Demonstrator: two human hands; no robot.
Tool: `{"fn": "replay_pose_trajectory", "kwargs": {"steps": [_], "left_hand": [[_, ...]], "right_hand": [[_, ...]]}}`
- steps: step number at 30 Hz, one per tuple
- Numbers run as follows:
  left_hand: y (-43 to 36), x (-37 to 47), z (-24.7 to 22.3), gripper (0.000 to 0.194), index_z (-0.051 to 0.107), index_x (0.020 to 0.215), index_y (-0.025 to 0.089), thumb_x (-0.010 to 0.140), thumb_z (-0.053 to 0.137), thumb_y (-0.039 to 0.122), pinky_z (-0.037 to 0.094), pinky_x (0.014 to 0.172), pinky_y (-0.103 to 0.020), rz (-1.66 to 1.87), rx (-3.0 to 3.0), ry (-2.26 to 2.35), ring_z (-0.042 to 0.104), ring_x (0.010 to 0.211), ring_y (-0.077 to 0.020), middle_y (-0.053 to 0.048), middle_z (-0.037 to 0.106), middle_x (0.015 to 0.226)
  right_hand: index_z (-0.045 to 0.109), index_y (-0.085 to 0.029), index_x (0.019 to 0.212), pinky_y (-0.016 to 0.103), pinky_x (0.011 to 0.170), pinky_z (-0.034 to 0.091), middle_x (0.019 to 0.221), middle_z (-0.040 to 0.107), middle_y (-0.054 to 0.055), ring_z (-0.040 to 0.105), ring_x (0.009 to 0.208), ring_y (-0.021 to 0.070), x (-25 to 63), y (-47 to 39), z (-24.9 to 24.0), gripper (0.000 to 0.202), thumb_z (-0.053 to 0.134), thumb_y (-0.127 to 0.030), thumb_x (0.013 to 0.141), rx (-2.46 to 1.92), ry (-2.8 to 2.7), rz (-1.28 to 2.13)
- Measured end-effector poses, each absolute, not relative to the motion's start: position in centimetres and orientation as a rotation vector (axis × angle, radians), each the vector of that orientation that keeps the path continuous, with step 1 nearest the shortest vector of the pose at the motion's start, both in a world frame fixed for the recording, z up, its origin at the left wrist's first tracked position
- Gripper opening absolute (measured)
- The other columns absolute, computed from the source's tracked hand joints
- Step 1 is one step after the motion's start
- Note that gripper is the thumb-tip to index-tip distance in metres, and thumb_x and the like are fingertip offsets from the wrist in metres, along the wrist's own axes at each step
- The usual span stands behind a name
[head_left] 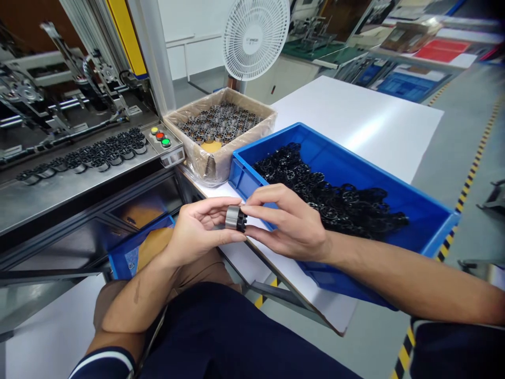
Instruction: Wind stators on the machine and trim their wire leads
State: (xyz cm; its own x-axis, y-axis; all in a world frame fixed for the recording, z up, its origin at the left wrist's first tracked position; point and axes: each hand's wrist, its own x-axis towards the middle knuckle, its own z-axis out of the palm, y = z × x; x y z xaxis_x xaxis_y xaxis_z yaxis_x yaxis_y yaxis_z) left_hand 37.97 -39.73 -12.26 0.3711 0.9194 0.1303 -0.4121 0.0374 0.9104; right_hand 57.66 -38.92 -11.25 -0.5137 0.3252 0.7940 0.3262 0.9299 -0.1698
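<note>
In front of my body, between both hands, is a short cylindrical stator core (232, 217) of grey metal with a toothed black plastic end piece (242, 221) on its right side. My left hand (191, 229) grips the metal body between thumb and fingers. The thumb and fingers of my right hand (290, 223) pinch the black end from the right. Whether the end piece sits fully against the metal is too small to tell. Under my right forearm stands a blue bin (355, 158) with a heap of black plastic end pieces (343, 205).
A plastic-lined cardboard box (197, 163) holds many stator cores (224, 121). More cores with black ends (100, 164) stand in rows on the machine's metal ledge (23, 208), beside a button panel (161, 138). A white fan (256, 39) rises behind the white table (379, 121).
</note>
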Motion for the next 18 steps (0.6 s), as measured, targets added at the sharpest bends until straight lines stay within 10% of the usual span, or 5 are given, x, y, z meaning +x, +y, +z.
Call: {"fn": "replay_pose_trajectory", "kwargs": {"steps": [12,18], "left_hand": [[-39.4,37.6,-12.7,0.052,0.079,0.1,0.026,0.054,0.089,0.005,0.061,0.076,-0.02,1.025,1.092,0.567,0.076,0.08,-0.0155,0.0,0.08,0.089],[-40.0,37.8,-13.2,0.043,0.07,0.122,0.03,0.081,0.076,0.02,0.057,0.09,-0.025,1.022,1.171,0.535,0.071,0.106,-0.0198,-0.004,0.076,0.115]], "right_hand": [[0.061,-0.016,0.112,0.035,0.075,0.06,0.099,0.066,0.01,0.066,0.092,0.0195,58.0,-38.5,-11.1,0.02,0.061,-0.019,0.092,-0.382,-2.24,-0.164],[0.064,-0.01,0.11,0.037,0.078,0.058,0.1,0.064,0.013,0.062,0.092,0.0197,57.8,-37.9,-11.1,0.033,0.073,-0.03,0.086,-0.42,-2.155,0.021]]}}
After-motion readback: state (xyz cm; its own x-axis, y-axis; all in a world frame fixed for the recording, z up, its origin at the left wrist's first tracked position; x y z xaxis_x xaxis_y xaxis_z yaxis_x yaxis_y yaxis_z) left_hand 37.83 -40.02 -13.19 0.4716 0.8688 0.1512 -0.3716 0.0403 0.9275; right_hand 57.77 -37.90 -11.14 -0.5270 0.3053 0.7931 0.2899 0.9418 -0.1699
